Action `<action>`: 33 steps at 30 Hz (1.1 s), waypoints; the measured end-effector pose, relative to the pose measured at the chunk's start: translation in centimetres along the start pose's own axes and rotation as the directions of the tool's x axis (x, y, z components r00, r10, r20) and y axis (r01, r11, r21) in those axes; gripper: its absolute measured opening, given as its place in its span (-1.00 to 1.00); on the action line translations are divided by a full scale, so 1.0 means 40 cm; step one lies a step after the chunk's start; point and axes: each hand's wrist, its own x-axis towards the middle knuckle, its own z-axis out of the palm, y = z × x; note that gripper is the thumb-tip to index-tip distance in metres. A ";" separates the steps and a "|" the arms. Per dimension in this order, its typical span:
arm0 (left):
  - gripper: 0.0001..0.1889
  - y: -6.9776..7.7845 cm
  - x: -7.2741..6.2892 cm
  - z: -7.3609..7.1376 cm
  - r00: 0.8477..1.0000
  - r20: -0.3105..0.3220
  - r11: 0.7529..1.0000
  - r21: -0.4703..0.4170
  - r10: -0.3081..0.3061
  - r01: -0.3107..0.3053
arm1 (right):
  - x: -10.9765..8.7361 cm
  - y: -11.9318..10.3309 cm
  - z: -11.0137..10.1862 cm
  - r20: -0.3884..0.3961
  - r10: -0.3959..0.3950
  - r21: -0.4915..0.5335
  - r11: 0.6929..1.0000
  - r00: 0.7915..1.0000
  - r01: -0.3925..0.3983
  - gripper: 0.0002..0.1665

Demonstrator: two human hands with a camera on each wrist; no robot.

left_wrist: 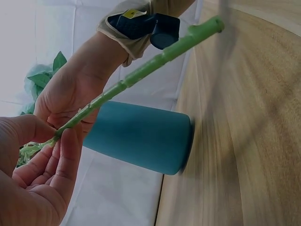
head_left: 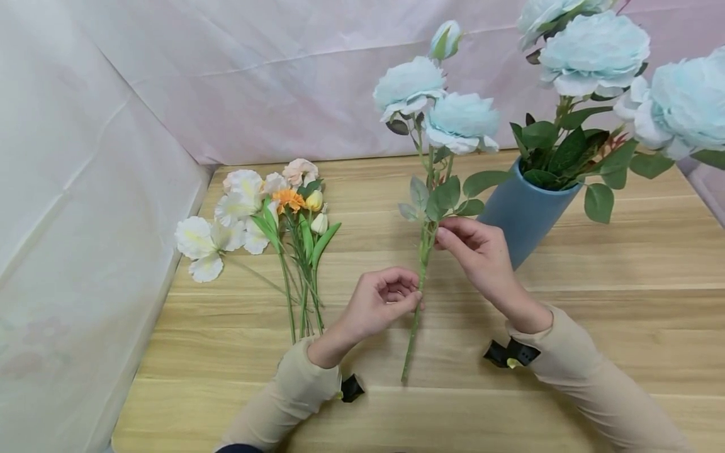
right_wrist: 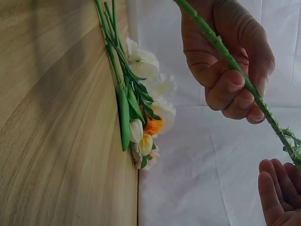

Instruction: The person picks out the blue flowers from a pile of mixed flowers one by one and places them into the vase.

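Note:
A pale blue artificial peony stem [head_left: 423,258], with two blooms [head_left: 461,123], a bud and green leaves, stands nearly upright above the table. My left hand [head_left: 387,299] pinches its lower part between thumb and fingers; the bare stem end [left_wrist: 202,33] sticks out below. Higher up, just under the leaves, my right hand [head_left: 481,255] has its thumb and forefinger at the stem, seeming to pinch it. Its other fingers [right_wrist: 270,197] are loosely bent. Behind the right hand, a blue vase [head_left: 523,214] holds more pale blue peonies [head_left: 595,53].
Several artificial flowers lie at the left of the wooden table [head_left: 238,365]: white blooms [head_left: 198,239], an orange flower [head_left: 289,200], tulips [head_left: 320,223] and pale pink blooms [head_left: 300,171]. Pale cloth [head_left: 255,94] hangs behind the table and along its left side.

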 end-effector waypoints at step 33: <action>-0.82 -0.005 -0.006 -0.005 1.000 -0.001 0.999 -0.027 0.029 -0.029 | 0.004 -0.019 -0.006 0.135 -0.015 0.393 0.919 0.991 -0.039 -0.84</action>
